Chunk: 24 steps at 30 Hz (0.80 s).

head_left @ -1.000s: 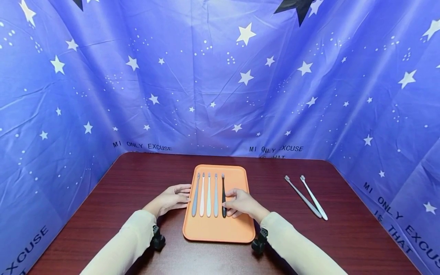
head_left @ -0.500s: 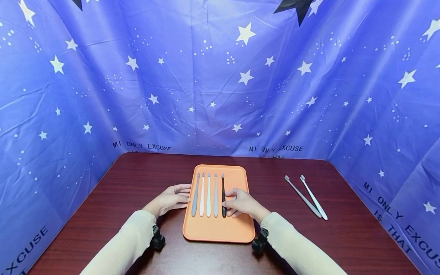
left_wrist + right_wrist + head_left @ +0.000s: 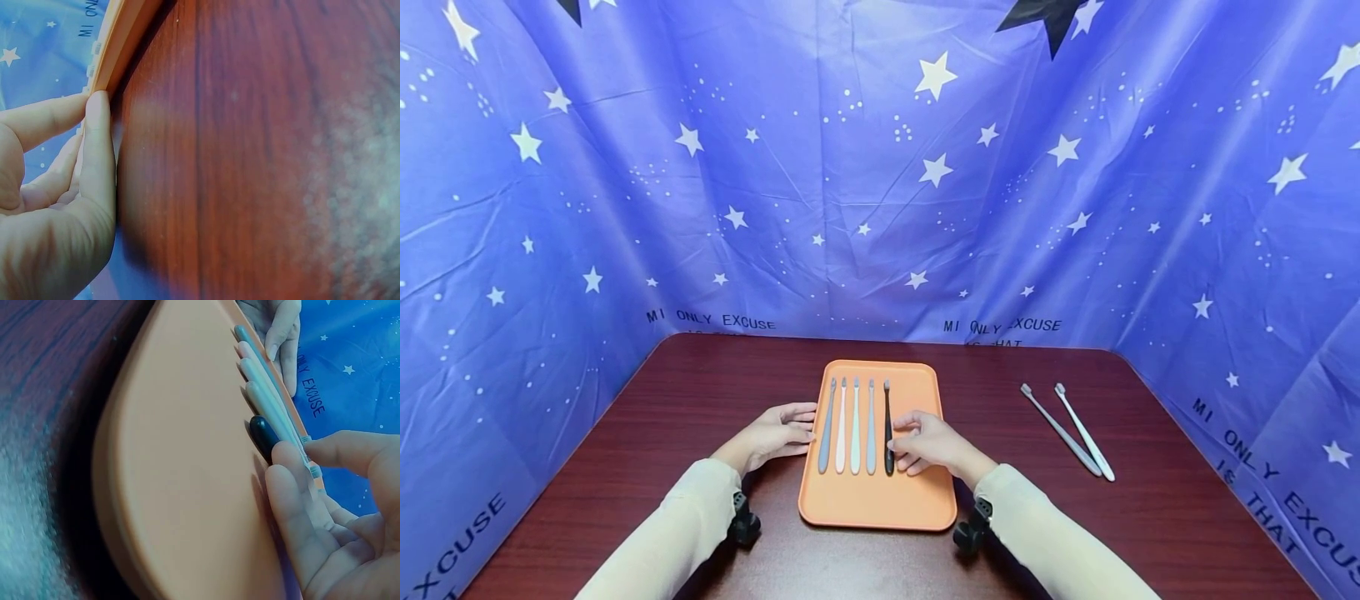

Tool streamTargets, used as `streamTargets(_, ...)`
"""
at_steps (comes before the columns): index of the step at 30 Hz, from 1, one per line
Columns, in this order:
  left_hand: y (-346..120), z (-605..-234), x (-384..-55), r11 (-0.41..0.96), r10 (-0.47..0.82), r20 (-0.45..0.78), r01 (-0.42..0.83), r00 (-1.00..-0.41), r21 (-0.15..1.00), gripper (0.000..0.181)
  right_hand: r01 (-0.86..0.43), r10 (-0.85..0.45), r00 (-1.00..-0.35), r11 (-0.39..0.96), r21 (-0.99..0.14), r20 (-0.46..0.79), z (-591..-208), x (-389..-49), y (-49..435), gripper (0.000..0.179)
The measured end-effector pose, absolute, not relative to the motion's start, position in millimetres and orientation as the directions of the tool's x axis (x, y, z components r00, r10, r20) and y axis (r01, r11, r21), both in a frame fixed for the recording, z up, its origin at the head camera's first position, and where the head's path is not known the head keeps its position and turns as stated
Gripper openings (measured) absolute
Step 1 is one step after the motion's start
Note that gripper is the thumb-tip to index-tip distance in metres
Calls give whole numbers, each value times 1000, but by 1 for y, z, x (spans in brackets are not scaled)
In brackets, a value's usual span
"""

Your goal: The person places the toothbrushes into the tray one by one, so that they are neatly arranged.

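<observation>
An orange tray (image 3: 880,504) bears a row of toothbrushes lying side by side, heads away from me: blue-grey (image 3: 827,433), pink (image 3: 842,425), mint (image 3: 856,429), grey-blue (image 3: 871,429) and black (image 3: 888,412). My left hand (image 3: 775,432) lies along the tray's left side, its fairly straight fingertips at the rim, as the left wrist view also shows. Over the tray's right half, my right hand (image 3: 932,443) has its fingertips right beside the black toothbrush's handle. In the right wrist view its thumb and fingers (image 3: 284,487) overlap the end of that black handle (image 3: 264,434).
To the right on the dark red-brown wooden table (image 3: 1000,517) lie a grey toothbrush (image 3: 1060,429) and a white toothbrush (image 3: 1086,433), converging at their handle ends. A blue star-patterned cloth (image 3: 865,167) encloses the table's back and sides.
My right hand has drawn slightly right, its thumb no longer covering the black toothbrush's handle as much. The left hand, the tray and the other toothbrushes stay put.
</observation>
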<state>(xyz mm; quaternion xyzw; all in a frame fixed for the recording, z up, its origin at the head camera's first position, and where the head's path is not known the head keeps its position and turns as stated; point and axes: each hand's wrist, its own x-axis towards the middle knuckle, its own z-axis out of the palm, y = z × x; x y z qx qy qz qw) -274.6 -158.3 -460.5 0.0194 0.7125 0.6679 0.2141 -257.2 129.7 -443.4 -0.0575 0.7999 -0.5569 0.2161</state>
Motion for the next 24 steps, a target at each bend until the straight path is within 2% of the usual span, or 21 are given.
streamTargets(24,-158,-461,-275,106,290,-286,-266,-913,958,62,111,-349,-907,339,-934,-234,-436,-256,174,49)
